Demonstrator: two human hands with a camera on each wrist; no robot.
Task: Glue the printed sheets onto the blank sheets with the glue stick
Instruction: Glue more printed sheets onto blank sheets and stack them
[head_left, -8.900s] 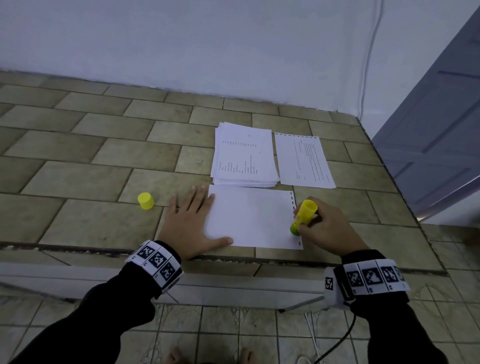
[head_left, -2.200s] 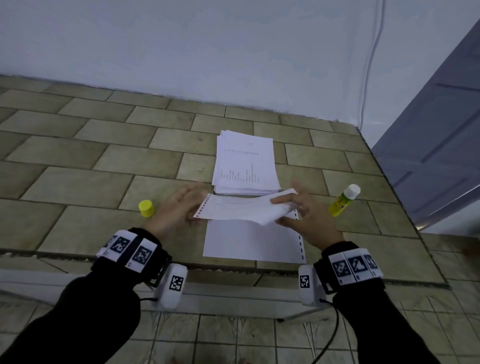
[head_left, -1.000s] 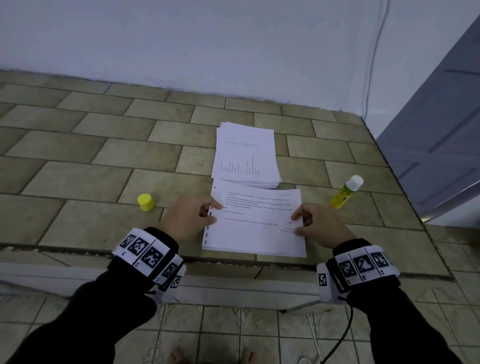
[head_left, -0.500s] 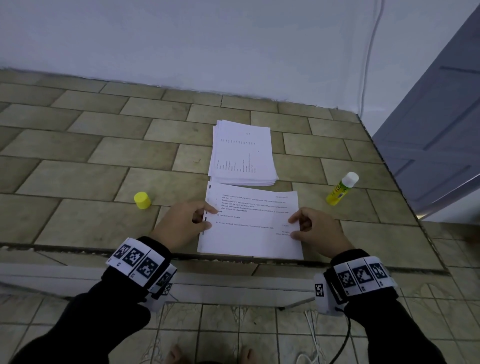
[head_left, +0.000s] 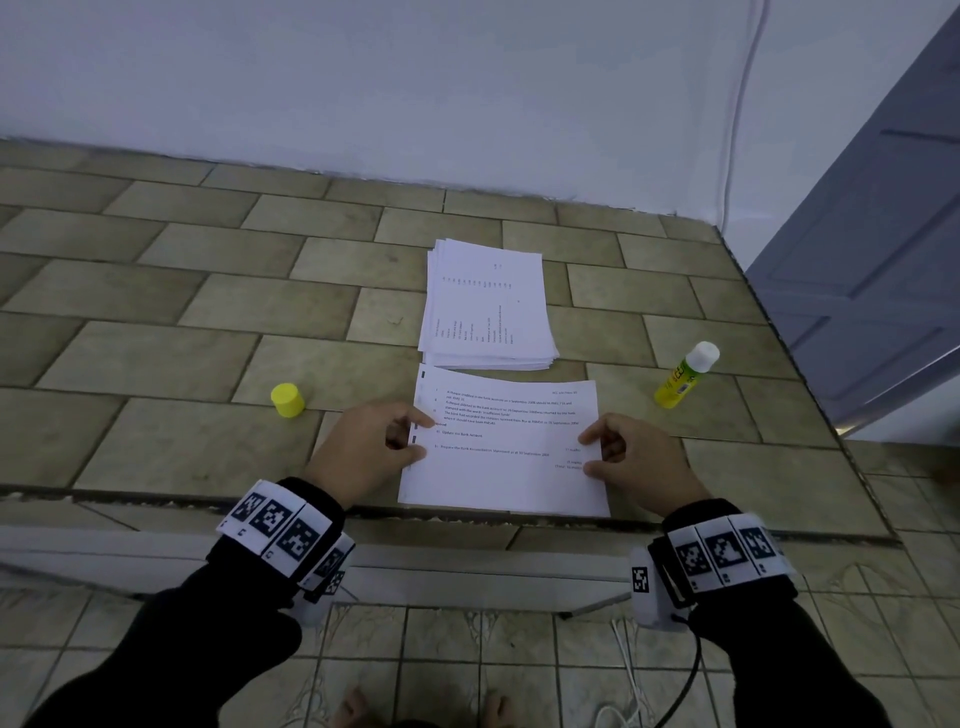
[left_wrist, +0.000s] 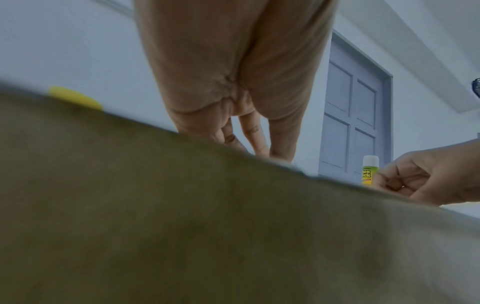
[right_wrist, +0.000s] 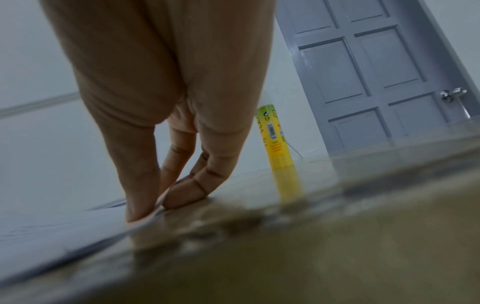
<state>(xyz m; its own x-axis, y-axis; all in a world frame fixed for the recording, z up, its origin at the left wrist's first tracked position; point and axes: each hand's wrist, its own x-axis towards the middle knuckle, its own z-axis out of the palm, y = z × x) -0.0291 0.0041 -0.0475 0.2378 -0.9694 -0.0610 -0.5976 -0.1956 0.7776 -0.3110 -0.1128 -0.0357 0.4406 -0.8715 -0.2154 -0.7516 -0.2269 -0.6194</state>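
1. Left hand (head_left: 363, 447): fingers curled, thumb and forefinger pinching the sheet's (head_left: 504, 457) left edge.
2. Right hand (head_left: 641, 462): fingers curled, pinching its right edge.
3. Both forearms reach forward, in black sleeves.

The blank sheet is lying hidden under the printed sheet (head_left: 506, 441), so only the top page is showing. The printed lines are reading too small to make out. The left hand (head_left: 363, 449) is covering the sheet's 9 o'clock edge, the right hand (head_left: 636, 460) its 3 o'clock edge. In the left wrist view, the blurred tile ledge (left_wrist: 182, 226) is blocking most of the yellow cap (left_wrist: 75, 98) at 10 o'clock. In the right wrist view, the hand is hiding the top of the glue stick (right_wrist: 276, 142).
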